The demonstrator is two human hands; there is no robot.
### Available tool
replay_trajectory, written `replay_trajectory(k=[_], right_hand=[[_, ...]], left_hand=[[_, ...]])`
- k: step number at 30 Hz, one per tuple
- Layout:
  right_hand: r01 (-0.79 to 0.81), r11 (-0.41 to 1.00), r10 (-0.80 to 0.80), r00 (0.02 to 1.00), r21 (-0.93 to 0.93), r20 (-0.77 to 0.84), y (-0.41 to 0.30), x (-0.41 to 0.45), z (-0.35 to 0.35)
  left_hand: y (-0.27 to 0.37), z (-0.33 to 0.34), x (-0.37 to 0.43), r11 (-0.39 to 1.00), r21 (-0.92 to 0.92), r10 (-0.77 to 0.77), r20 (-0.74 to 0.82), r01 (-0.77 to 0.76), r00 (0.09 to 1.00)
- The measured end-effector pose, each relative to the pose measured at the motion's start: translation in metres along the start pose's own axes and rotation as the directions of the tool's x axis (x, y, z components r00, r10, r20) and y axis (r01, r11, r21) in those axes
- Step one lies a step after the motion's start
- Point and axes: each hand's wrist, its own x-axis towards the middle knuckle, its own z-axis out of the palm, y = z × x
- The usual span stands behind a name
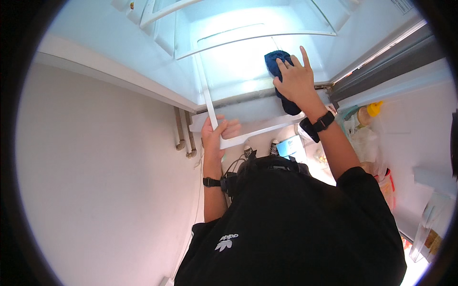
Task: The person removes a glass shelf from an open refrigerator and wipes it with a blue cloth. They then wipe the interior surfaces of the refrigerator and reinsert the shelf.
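Note:
A glass shelf with a white frame (206, 87) juts partway out of an open refrigerator. My left hand (212, 140) grips its left side bar near the front corner, thumb above and fingers seen through the pane. On the shelf's right part lies a dark blue cloth (273, 66), its lower end trailing toward the front trim. My right hand (296, 80) presses the cloth from above with spread fingers, the little finger raised off it. The palm covers part of the cloth. Both wrists wear black straps.
Another glass shelf with white front trim (257, 38) sits deeper in the refrigerator. To the right, the open door (404, 143) carries bagged goods and a yellow-capped bottle (374, 108). A wall (107, 143) with pipes (179, 128) borders the left. A blue-and-white box (290, 146) rests by my shoes.

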Motion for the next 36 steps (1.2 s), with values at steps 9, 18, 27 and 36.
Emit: replay_trajectory(k=[9, 18, 27, 36], right_hand=[[0.091, 0.996, -0.09, 0.983, -0.003, 0.159, -0.022, -0.079, -0.045], [0.023, 1.0, -0.022, 0.998, -0.01, 0.066, 0.005, -0.008, -0.008], [0.034, 0.999, -0.033, 0.99, -0.006, 0.139, -0.019, -0.063, -0.033], [0.029, 0.999, -0.028, 0.999, -0.022, 0.045, -0.003, -0.025, -0.006]], left_hand=[[-0.005, -0.015, -0.001, 0.999, -0.053, 0.003, -0.035, -0.005, 0.999], [0.003, -0.002, -0.004, 1.0, 0.017, -0.024, -0.017, 0.025, 1.0], [0.0, -0.021, 0.0, 0.999, -0.008, -0.031, 0.012, 0.031, 0.999], [0.003, -0.014, 0.0, 0.998, -0.016, -0.055, 0.049, 0.056, 0.997]])
